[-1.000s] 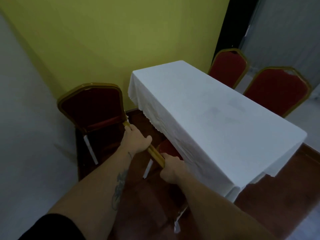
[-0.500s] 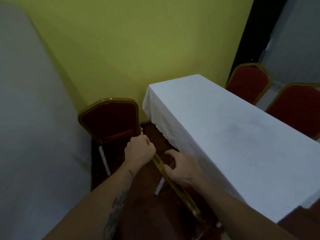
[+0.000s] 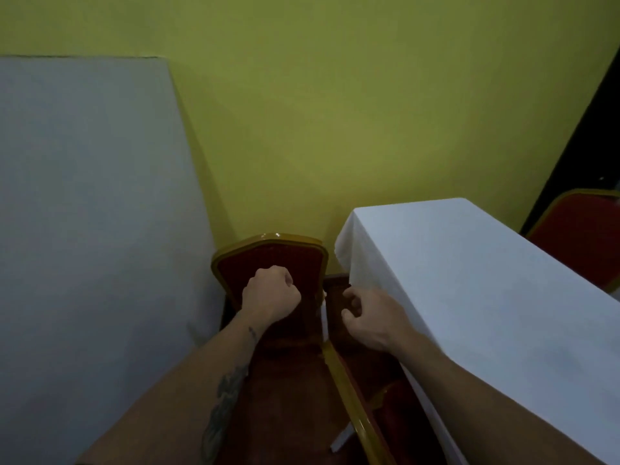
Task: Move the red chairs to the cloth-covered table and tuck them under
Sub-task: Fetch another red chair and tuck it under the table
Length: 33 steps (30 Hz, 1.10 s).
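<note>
The white cloth-covered table (image 3: 476,297) fills the right side. A red chair with a gold frame (image 3: 349,401) stands at the table's near long side, its back rail running diagonally below my hands and its seat under the cloth. A second red chair (image 3: 268,251) stands upright by the yellow wall, left of the table's end. My left hand (image 3: 271,295) is a closed fist in front of that chair's back, with nothing seen in it. My right hand (image 3: 369,322) hovers beside the cloth edge, fingers loosely curled and empty. A third red chair (image 3: 583,236) shows beyond the table.
A tall grey panel (image 3: 84,229) closes off the left, and the yellow wall (image 3: 335,129) stands just behind the far chair. Dark wooden floor (image 3: 295,417) forms a narrow strip between panel and table. A dark opening (image 3: 590,122) lies at the far right.
Both hands have let go of the near chair's gold back rail and moved up and forward toward the chair by the wall. My view has tilted up and left.
</note>
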Available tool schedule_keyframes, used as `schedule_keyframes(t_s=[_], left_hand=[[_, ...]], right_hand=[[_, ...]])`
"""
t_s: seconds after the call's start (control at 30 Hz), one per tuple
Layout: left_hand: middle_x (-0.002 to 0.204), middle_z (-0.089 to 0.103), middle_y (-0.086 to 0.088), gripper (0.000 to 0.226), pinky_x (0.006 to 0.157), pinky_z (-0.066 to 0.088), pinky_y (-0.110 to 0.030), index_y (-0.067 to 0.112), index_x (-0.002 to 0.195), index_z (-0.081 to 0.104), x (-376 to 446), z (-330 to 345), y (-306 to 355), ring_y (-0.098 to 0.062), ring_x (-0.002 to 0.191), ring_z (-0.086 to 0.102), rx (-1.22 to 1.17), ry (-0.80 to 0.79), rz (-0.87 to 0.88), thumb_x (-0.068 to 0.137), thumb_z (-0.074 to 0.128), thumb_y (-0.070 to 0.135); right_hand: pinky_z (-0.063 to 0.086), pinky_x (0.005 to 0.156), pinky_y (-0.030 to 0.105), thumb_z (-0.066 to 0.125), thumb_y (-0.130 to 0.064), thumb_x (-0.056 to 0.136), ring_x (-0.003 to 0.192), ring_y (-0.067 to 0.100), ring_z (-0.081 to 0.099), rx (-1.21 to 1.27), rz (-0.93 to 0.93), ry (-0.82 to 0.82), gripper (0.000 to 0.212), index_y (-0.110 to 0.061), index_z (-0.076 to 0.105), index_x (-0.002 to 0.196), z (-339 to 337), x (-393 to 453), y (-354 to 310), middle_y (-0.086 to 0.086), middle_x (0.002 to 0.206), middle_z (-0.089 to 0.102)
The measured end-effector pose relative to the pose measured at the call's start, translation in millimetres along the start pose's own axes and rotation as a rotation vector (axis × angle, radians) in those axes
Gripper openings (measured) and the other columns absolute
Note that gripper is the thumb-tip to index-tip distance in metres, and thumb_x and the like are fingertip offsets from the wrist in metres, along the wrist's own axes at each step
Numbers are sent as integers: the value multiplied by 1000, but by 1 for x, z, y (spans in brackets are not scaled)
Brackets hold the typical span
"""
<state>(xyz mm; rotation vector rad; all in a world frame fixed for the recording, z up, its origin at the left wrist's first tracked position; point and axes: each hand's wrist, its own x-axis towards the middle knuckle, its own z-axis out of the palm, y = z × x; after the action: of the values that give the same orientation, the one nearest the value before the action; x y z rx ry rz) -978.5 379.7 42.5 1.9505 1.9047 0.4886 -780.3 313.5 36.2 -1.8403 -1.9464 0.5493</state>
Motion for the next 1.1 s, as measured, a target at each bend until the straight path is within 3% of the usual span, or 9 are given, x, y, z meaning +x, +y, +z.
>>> schedule_keyframes(t_s=[0.17, 0.33, 0.47, 0.6, 0.73, 0.8, 0.9, 1.0, 1.1], left_hand=[[102, 69, -2, 33, 78, 54, -36, 21, 105, 73, 78, -18, -32, -28, 96, 64, -12, 28, -13, 81, 51, 22], [102, 69, -4, 30, 72, 51, -34, 18, 102, 73, 176, -28, -66, -28, 92, 63, -32, 45, 10, 82, 50, 17], [124, 65, -4, 43, 90, 50, -35, 22, 118, 68, 237, -30, -90, -30, 114, 60, -30, 21, -18, 77, 56, 21], [134, 61, -3, 55, 100, 49, -37, 25, 128, 63, 283, -23, -107, -26, 121, 58, 14, -197, 11, 73, 60, 28], [126, 63, -6, 55, 81, 49, -27, 20, 129, 62, 308, -9, -119, -22, 106, 60, 35, -549, 26, 75, 72, 18], [125, 63, -6, 57, 81, 50, -28, 18, 130, 60, 317, -3, -123, -23, 106, 59, 73, -634, 56, 76, 76, 15], [129, 62, -8, 55, 85, 51, -31, 16, 133, 59, 328, 4, -131, -26, 112, 60, 100, -644, 52, 79, 68, 13], [112, 68, -3, 46, 86, 53, -35, 19, 116, 68, 330, 13, -139, -23, 95, 63, 109, -573, 55, 72, 56, 19], [94, 69, 3, 45, 87, 55, -41, 25, 104, 71, 330, 20, -144, -21, 85, 64, 80, -488, 112, 62, 54, 24]], right_hand=[[51, 91, 34, 59, -32, 96, 114, 21, 61, -80, 25, -62, 51, -19, 54, 144, 18, 84, -17, 3, 130, 64], [46, 108, 39, 61, -30, 91, 137, 26, 48, -142, 73, -155, 68, -20, 39, 155, 36, 184, -45, 6, 153, 47], [41, 112, 48, 59, -32, 85, 144, 34, 33, -266, 129, -250, 78, -17, 31, 156, 54, 251, -62, 11, 158, 35], [37, 115, 51, 60, -27, 84, 148, 36, 25, -332, 157, -295, 85, -17, 22, 160, 76, 298, -72, 12, 161, 27], [42, 110, 51, 64, -30, 82, 139, 36, 38, -398, 181, -317, 81, -19, 31, 154, 92, 331, -72, 11, 152, 36], [44, 108, 52, 66, -32, 80, 133, 35, 43, -413, 193, -337, 77, -20, 36, 150, 100, 343, -67, 11, 146, 42], [46, 105, 54, 69, -36, 77, 127, 35, 48, -464, 213, -381, 72, -21, 42, 142, 111, 357, -54, 11, 139, 50], [49, 102, 47, 70, -31, 80, 120, 31, 56, -464, 233, -418, 60, -21, 47, 135, 117, 370, -44, 10, 130, 57], [52, 94, 40, 69, -24, 85, 113, 29, 61, -439, 233, -430, 33, -22, 51, 112, 118, 383, -29, 8, 120, 63]])
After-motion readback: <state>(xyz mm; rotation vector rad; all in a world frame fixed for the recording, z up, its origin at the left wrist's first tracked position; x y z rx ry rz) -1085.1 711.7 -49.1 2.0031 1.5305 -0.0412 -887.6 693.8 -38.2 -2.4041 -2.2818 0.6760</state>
